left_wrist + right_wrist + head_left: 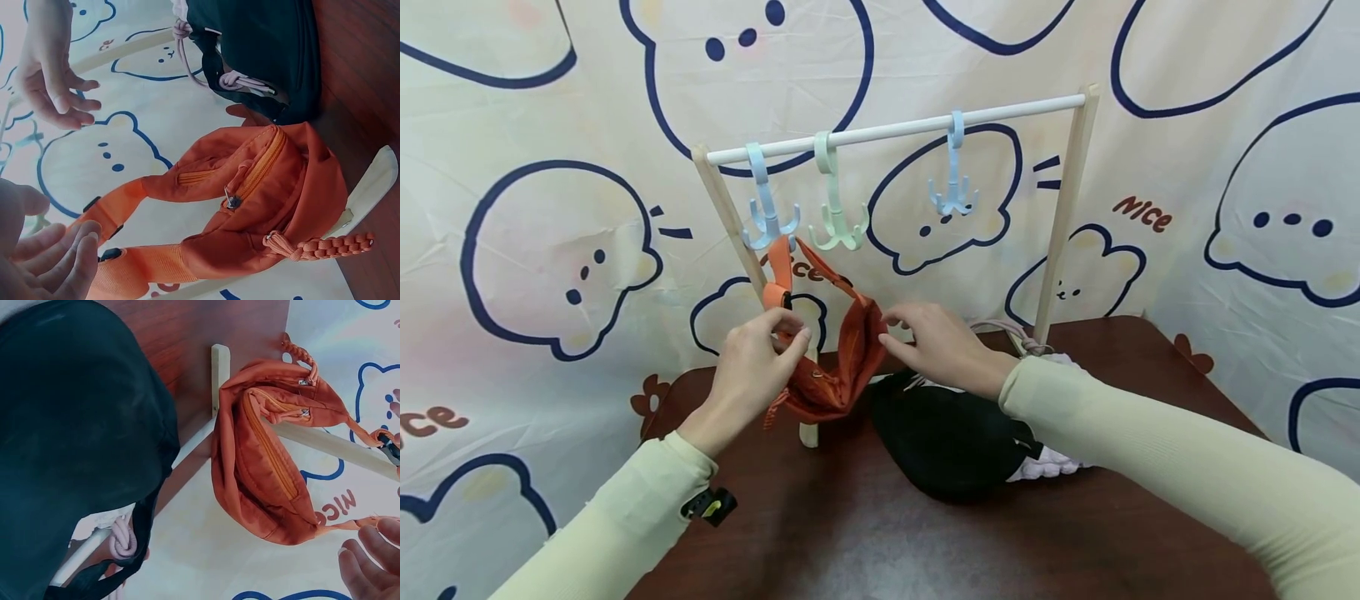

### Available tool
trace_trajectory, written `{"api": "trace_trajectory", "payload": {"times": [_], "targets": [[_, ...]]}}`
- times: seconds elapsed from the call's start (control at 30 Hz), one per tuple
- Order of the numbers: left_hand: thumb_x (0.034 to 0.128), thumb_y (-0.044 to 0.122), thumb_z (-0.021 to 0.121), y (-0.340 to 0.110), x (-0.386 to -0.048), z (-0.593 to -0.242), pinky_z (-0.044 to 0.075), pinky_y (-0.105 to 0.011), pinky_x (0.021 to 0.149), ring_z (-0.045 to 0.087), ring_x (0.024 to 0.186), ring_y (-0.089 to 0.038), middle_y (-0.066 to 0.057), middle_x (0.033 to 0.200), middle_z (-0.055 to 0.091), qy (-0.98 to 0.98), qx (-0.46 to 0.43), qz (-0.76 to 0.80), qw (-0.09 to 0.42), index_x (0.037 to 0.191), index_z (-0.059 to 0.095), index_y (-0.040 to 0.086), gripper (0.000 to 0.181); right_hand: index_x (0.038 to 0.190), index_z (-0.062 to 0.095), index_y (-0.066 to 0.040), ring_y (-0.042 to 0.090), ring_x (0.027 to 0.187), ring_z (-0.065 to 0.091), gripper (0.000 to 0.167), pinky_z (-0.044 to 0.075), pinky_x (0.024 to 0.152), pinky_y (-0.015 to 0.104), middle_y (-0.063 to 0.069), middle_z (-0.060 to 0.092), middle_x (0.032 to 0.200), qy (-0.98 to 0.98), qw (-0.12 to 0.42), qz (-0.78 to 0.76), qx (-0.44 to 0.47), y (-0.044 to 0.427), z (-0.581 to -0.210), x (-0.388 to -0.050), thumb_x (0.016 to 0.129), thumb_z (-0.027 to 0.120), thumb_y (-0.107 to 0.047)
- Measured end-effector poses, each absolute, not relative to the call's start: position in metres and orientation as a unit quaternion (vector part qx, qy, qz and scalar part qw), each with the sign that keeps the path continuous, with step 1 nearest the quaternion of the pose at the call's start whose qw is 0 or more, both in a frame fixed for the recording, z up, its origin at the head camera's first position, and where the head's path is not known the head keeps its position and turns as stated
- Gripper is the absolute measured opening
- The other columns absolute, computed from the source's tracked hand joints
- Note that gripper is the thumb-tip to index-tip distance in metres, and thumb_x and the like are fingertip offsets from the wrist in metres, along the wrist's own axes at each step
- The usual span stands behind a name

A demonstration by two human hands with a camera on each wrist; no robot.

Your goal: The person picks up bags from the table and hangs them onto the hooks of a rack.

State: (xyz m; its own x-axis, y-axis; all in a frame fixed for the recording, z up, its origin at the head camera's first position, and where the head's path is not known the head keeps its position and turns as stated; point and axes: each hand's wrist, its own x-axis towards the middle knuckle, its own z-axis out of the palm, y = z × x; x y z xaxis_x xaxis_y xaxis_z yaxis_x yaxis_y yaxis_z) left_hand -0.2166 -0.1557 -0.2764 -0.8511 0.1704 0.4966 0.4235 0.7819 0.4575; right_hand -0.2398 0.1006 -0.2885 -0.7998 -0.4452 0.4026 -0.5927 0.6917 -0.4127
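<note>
An orange waist bag hangs by its strap from the leftmost blue hook hanger. Its zips and a braided cord pull show in the left wrist view. My left hand is beside the strap, fingers loosely bent; whether it touches the strap I cannot tell. To the right of the bag, my right hand has relaxed fingers close to the fabric and holds nothing. In the right wrist view, the fingers of that hand are spread near the lower strap.
A white rail on wooden posts also carries a green hook hanger and another blue one. Below my right arm, a dark bag lies on the brown table, over a pale, bumpy item. A printed cloth stands behind.
</note>
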Motion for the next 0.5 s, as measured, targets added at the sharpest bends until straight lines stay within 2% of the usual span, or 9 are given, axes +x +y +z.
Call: {"api": "trace_trajectory", "payload": {"times": [0.17,0.23,0.43,0.5], "targets": [[0.0992,0.025,0.065,-0.153,-0.215,-0.277,0.053,-0.033,0.063,0.069,0.071,-0.019,-0.008,0.097,0.076,-0.917,-0.167,-0.293,0.214,0.104,0.071,0.01,0.017,0.117,0.071,-0.011,0.016,0.08,0.062,0.024,0.054,0.072,0.033,0.003,0.071,0.093,-0.911,0.144,0.259,0.288,0.108,-0.291,-0.237,0.1,0.063,-0.026],[0.0993,0.025,0.065,-0.152,-0.215,-0.278,0.053,-0.032,0.062,0.069,0.071,-0.018,-0.008,0.098,0.076,-0.917,-0.167,-0.297,0.208,0.104,0.071,0.011,0.017,0.116,0.071,-0.011,0.015,0.077,0.061,0.024,0.053,0.07,0.032,0.002,0.07,0.09,-0.91,0.147,0.255,0.291,0.112,-0.293,-0.236,0.1,0.063,-0.026],[0.0996,0.027,0.064,-0.148,-0.212,-0.282,0.053,-0.032,0.064,0.07,0.074,-0.017,-0.006,0.098,0.075,-0.921,-0.166,-0.294,0.192,0.104,0.07,0.013,0.016,0.115,0.071,-0.007,0.022,0.098,0.071,0.024,0.057,0.087,0.04,0.008,0.075,0.108,-0.905,0.163,0.245,0.307,0.122,-0.301,-0.236,0.099,0.065,-0.023],[0.0994,0.026,0.064,-0.146,-0.212,-0.284,0.053,-0.033,0.064,0.071,0.075,-0.017,-0.005,0.098,0.075,-0.922,-0.168,-0.294,0.189,0.103,0.07,0.013,0.015,0.115,0.071,-0.006,0.022,0.099,0.071,0.024,0.057,0.089,0.042,0.009,0.075,0.109,-0.907,0.163,0.24,0.306,0.125,-0.304,-0.235,0.099,0.065,-0.023]]}}
